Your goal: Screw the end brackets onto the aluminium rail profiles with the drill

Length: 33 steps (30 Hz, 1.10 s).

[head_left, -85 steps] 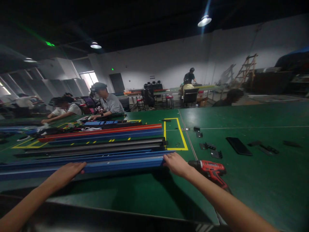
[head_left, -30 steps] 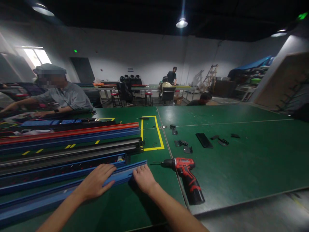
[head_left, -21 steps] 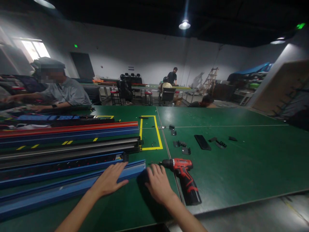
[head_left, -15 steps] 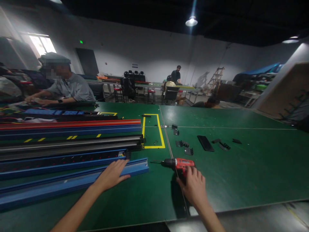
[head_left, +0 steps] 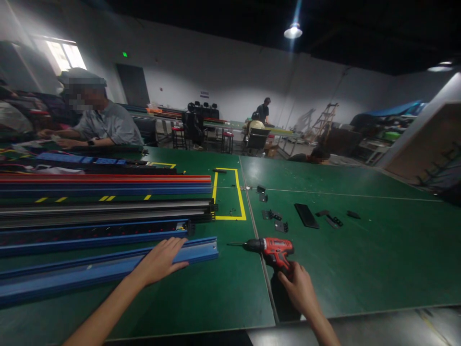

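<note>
My left hand (head_left: 161,262) is closed over a long blue metal channel (head_left: 201,251), fingers across its top and far edge, thumb along the near side. The channel lies on the green table and runs off to the left. My right hand (head_left: 300,287) grips the lower handle of a red and black cordless drill (head_left: 279,246). A thin bit in its chuck points left, toward the channel's end but apart from it. A second blue channel (head_left: 144,237) with dark contents lies just behind my left hand.
Black profiles (head_left: 187,213) and red ones (head_left: 162,179) lie farther back on the left. Small black brackets (head_left: 279,226), a black phone-like slab (head_left: 306,215) and yellow tape (head_left: 242,202) are on the table (head_left: 378,250). A co-worker (head_left: 113,122) sits at the far left.
My left hand and the blue channel have shifted slightly left. My right hand has moved down and right along the drill's handle, and the drill has shifted slightly right.
</note>
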Motion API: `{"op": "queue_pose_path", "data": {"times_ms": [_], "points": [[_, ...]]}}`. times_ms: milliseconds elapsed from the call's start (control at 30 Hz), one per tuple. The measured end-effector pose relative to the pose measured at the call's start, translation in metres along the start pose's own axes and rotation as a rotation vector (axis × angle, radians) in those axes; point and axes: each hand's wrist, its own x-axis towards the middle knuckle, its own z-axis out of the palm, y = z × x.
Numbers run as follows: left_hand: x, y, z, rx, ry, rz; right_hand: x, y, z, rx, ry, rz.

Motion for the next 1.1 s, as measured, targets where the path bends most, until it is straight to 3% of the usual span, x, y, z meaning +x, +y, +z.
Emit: {"op": "queue_pose_path", "data": {"times_ms": [267, 433, 600, 700, 800, 967, 1100], "points": [[-0.017, -0.006, -0.004, -0.03, -0.012, 0.025, 0.001, 0.048, -0.033, 0.072, -0.019, 0.063], [-0.032, -0.012, -0.001, -0.025, 0.01, 0.018, 0.003, 0.062, -0.037, 0.081, -0.046, 0.105], [-0.036, -0.013, 0.003, 0.009, 0.013, 0.018, 0.011, 0.063, -0.045, 0.024, 0.093, 0.037], [-0.036, -0.013, 0.005, 0.017, 0.021, 0.009, 0.036, 0.056, -0.056, 0.055, 0.119, -0.006], [-0.037, -0.015, 0.008, 0.023, 0.018, -0.003, 0.081, 0.039, -0.059, 0.044, 0.069, -0.114], [-0.037, -0.016, 0.01, -0.025, 0.041, -0.035, 0.157, -0.008, -0.049, -0.177, -0.059, -0.194], [-0.036, -0.01, 0.005, -0.038, 0.036, -0.06, 0.196, -0.044, -0.032, -0.339, -0.114, -0.127]]}}
